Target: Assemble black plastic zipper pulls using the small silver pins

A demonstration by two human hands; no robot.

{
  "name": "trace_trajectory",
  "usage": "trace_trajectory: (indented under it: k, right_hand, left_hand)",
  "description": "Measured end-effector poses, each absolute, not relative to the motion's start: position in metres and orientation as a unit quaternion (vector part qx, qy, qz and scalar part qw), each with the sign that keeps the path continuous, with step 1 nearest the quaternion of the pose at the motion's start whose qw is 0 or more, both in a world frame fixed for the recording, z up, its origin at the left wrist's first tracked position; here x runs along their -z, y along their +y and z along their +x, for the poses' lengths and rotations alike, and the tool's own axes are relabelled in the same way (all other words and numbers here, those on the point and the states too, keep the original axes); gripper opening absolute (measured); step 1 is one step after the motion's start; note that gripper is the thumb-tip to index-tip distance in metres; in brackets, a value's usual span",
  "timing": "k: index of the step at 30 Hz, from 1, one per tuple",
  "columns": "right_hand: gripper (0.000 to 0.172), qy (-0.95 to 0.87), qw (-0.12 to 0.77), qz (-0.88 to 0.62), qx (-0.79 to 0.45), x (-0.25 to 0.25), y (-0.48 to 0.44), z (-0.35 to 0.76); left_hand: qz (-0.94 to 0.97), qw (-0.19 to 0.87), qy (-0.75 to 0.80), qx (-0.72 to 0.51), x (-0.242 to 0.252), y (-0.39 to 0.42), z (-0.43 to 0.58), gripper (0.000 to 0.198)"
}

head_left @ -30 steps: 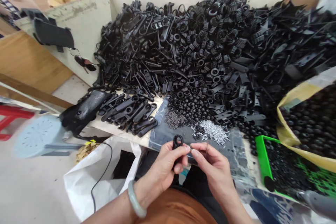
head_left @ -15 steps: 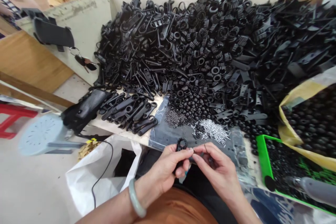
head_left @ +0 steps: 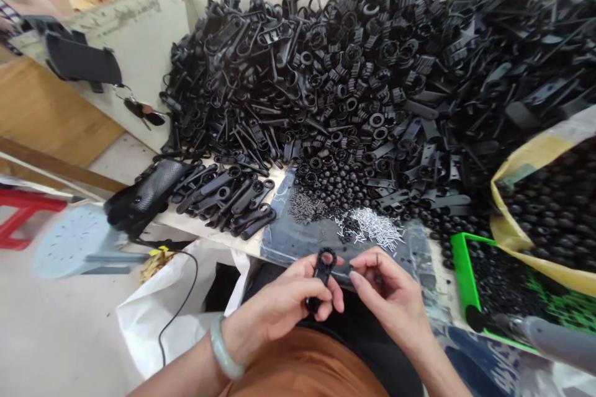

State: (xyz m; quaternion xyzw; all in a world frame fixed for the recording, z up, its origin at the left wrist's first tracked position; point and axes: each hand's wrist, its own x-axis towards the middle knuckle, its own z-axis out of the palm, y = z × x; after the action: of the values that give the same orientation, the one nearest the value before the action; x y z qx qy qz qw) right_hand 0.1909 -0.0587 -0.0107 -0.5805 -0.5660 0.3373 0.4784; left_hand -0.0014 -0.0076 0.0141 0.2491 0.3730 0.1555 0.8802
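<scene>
My left hand (head_left: 288,299) is closed round a small black plastic arm with a ring end (head_left: 322,272), held upright just below the table's front edge. My right hand (head_left: 395,298) is beside it with thumb and fingers pinched together; what they hold is too small to make out. Just beyond the hands lie a small heap of silver pins (head_left: 375,226) and a heap of dark screws (head_left: 305,208) on a dark plastic sheet (head_left: 298,239). A green bangle is on my left wrist.
A huge pile of black plastic parts (head_left: 363,80) fills the boarded table. A row of assembled black arms (head_left: 228,198) lies at the left front. A green tray (head_left: 460,273) and a yellow bag (head_left: 526,167) of black pieces sit right. A grey tool (head_left: 554,338) lies lower right. White bag (head_left: 153,316) below.
My left hand has turned the black arm and drawn it slightly down and right. My right hand's fingers have come away from the part and curled. The view has shifted a little.
</scene>
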Motion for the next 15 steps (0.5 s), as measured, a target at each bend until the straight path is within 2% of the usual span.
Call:
trace_trajectory:
  k: [2, 8, 15]
  right_hand:
    - [0.002, -0.572, 0.477, -0.577, -0.335, 0.012, -0.060, 0.190]
    - [0.006, -0.641, 0.434, -0.547, -0.317, 0.019, -0.059, 0.182]
    - [0.005, -0.658, 0.417, -0.543, -0.313, 0.017, -0.055, 0.180]
  left_hand:
    - [0.270, 0.872, 0.376, -0.158, -0.015, -0.010, -0.002, 0.052]
    - [0.358, 0.824, 0.410, -0.157, -0.012, -0.016, 0.001, 0.035]
    - [0.460, 0.769, 0.423, -0.137, -0.008, -0.015, -0.002, 0.025]
